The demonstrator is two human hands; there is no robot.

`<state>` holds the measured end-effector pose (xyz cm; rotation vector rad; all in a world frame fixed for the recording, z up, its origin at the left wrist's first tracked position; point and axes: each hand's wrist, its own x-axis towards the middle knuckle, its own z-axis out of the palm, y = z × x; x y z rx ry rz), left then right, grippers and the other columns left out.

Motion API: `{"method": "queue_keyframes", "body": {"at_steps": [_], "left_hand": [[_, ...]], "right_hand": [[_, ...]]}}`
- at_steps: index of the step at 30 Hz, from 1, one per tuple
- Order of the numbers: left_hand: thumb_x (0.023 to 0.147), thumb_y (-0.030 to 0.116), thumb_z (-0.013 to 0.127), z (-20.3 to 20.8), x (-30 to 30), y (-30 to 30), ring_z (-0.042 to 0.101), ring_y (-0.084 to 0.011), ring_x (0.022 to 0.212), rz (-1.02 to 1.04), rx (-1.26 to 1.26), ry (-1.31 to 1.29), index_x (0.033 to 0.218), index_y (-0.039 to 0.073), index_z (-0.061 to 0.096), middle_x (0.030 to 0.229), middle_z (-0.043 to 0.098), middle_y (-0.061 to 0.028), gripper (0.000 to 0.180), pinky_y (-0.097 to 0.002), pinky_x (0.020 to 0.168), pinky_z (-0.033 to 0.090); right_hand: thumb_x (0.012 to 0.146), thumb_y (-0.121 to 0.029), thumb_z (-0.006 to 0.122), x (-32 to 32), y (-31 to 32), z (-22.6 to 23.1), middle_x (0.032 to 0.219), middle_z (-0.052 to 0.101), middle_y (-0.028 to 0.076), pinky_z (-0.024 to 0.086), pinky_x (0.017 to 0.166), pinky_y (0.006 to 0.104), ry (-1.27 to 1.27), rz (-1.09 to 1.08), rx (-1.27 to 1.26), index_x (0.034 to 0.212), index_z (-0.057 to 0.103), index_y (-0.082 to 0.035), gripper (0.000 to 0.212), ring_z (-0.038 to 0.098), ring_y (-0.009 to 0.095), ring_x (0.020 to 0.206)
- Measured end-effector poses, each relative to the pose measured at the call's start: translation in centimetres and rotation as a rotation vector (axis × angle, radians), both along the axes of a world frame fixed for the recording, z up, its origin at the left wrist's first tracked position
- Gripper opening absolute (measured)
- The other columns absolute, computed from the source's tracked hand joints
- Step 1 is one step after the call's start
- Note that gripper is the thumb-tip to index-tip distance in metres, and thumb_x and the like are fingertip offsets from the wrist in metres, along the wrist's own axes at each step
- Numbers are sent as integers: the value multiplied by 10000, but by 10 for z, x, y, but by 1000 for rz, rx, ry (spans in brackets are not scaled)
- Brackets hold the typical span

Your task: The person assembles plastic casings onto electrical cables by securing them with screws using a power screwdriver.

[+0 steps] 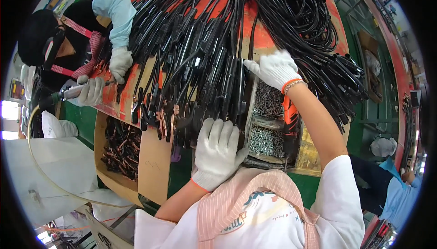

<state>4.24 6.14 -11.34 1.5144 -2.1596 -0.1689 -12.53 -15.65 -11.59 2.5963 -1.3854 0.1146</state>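
Long black plastic clamp handles (227, 87) with cables lie in a dense row on the red bench, their ends toward me. My left hand (217, 146), in a white knit glove, rests on the near ends of these handles with its fingers stretched out. Farther right, my gloved right hand (275, 69) is above the far end of the screw box; its thumb points left to a black handle, and whether it touches cannot be made out. Its other fingers are bent and partly blurred, with nothing visible in them. An orange and black power screwdriver (290, 119) lies below my right wrist.
The box has dark screws (268, 101) and silver screws (266, 140) in separate compartments. Coiled black cables (300, 16) fill the far right bench. Left, a co-worker's gloved hand (91, 90) holds a power tool. A cardboard box (154, 167) with copper-coloured parts stands at the near left.
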Motion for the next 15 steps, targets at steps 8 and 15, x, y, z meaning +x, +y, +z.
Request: {"method": "queue_keyframes", "body": {"at_steps": [8,15], "left_hand": [[756,40,673,0,36,1,579,-300,1009,175,-62,532,861,4,592,1073,617,-166,137,-394,872,472],[842,44,659,85,50,-21,583,-107,864,324,277,942,935,-55,644,1143,589,-104,136,-252,740,497]], "right_hand": [[940,-594,334,27,24,22,1004,686,215,492,870,483,-209,-99,618,1065,663,-42,655,643,407,983],[969,-510,517,58,16,2,1024,693,117,566,691,321,-1531,-191,1522,1189,572,-49,514,667,193,795]]}}
